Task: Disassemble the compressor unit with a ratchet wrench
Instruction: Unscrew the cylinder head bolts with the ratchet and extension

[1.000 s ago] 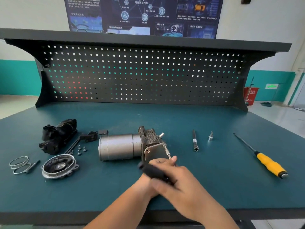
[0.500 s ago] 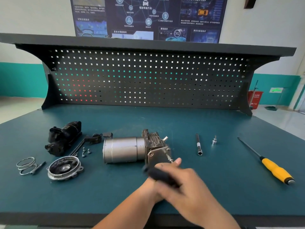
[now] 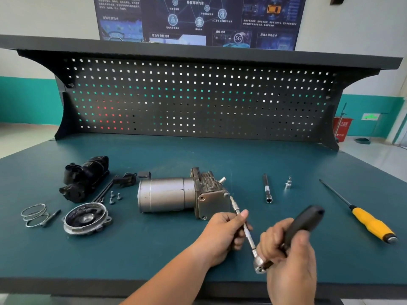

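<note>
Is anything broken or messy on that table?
Nothing stands out. The compressor unit lies on its side with loose parts, like the round cover and small bolts, laid to its left on the table. Nothing spilled, no visible damage.

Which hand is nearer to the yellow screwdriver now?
Right. The right hand, gripping the ratchet wrench, lies left of the screwdriver; the left hand is farther left, beside the compressor.

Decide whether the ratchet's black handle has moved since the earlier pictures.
Yes. The black handle, held by the right hand, has swung rightward, away from the compressor's end plate, toward the yellow screwdriver.
</note>
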`<state>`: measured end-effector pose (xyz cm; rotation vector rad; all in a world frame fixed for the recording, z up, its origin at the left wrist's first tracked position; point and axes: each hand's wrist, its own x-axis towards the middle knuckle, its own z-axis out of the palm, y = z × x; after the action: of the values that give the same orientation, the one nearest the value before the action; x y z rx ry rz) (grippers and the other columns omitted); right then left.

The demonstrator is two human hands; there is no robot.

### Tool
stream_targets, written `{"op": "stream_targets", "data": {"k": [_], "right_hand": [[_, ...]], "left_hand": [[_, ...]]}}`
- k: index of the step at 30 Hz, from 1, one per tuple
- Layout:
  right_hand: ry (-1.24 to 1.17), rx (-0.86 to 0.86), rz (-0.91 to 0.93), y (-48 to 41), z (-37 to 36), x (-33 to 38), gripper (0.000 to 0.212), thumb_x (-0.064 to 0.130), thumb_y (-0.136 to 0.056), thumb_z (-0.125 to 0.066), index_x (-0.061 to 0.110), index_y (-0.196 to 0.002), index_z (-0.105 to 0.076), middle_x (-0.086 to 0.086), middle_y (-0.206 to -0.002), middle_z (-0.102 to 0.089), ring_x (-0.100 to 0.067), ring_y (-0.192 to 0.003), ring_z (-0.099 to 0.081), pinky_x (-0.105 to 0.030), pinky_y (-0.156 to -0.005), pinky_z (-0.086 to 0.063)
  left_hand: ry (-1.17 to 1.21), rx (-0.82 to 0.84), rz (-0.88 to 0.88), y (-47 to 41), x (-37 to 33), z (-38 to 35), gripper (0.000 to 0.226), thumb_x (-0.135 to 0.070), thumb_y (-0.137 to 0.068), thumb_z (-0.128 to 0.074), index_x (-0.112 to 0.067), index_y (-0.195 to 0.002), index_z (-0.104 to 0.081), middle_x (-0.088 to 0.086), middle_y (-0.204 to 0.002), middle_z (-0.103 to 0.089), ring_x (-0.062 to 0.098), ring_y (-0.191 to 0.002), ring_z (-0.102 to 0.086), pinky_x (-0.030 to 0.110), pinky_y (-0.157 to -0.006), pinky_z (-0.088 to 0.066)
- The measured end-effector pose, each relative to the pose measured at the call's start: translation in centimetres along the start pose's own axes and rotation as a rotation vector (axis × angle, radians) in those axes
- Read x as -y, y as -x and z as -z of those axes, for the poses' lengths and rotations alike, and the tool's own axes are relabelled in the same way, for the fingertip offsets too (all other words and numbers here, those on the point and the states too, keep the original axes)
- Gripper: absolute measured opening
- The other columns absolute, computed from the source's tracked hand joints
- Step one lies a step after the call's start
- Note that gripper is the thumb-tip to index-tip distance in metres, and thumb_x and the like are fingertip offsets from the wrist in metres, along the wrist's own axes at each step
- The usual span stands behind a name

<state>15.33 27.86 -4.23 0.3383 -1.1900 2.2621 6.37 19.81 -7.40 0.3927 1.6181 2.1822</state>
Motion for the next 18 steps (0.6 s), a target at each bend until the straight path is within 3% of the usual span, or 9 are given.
{"op": "stream_targets", "data": {"k": [3, 7, 10, 13, 18], "right_hand": [[-0.077, -0.096, -0.040, -0.5, 0.1, 0.3, 0.059, 0.077, -0.043, -0.074, 0.024, -0.048, -0.049, 0.003, -0.044, -0.012, -0.011, -0.039, -0.010, -0.013, -0.040, -0.017], [-0.145, -0.199, -0.105, -1.3, 0.1, 0.8, 0.062, 0.078, -0.042, -0.072, 0.024, -0.050, -0.043, 0.002, -0.050, -0.008, -0.014, -0.044, -0.008, -0.015, -0.038, -0.020], [-0.137, -0.252, -0.097, -1.4, 0.2, 0.8, 0.056, 0.076, -0.054, -0.063, 0.024, -0.052, -0.042, 0.004, -0.051, -0.008, -0.014, -0.045, -0.008, -0.015, -0.040, -0.019], [-0.148, -0.308, -0.089, -1.3, 0.3, 0.4, 0.049, 0.066, -0.075, -0.041, 0.024, -0.050, -0.042, 0.003, -0.051, -0.008, -0.015, -0.045, -0.008, -0.015, -0.040, -0.020], [-0.206, -0.389, -0.108, -1.1, 0.4, 0.1, 0.050, 0.063, -0.079, -0.034, 0.023, -0.049, -0.041, 0.003, -0.050, -0.007, -0.014, -0.045, -0.008, -0.016, -0.040, -0.019]], "left_hand": [[0.008, -0.013, 0.008, 0.0, -0.1, 0.0, 0.034, -0.037, -0.080, -0.058, -0.009, -0.060, -0.060, -0.004, -0.044, -0.041, 0.006, -0.034, -0.032, 0.014, -0.038, -0.028], [0.004, -0.046, 0.020, 0.0, -0.1, 0.2, 0.037, -0.030, -0.092, -0.053, -0.008, -0.062, -0.060, -0.005, -0.045, -0.043, 0.005, -0.035, -0.033, 0.015, -0.038, -0.029], [0.015, -0.064, 0.022, 0.0, -0.2, 0.1, 0.039, -0.030, -0.092, -0.053, -0.011, -0.059, -0.062, -0.004, -0.045, -0.043, 0.005, -0.035, -0.033, 0.015, -0.038, -0.029], [0.010, -0.069, 0.039, -0.1, -0.3, 0.1, 0.041, -0.029, -0.093, -0.053, -0.012, -0.057, -0.063, -0.004, -0.045, -0.043, 0.005, -0.036, -0.033, 0.015, -0.038, -0.029], [-0.020, -0.069, 0.050, 0.0, -0.6, -0.2, 0.038, -0.030, -0.093, -0.052, -0.009, -0.062, -0.061, -0.005, -0.045, -0.045, 0.005, -0.036, -0.034, 0.015, -0.039, -0.030]]}}
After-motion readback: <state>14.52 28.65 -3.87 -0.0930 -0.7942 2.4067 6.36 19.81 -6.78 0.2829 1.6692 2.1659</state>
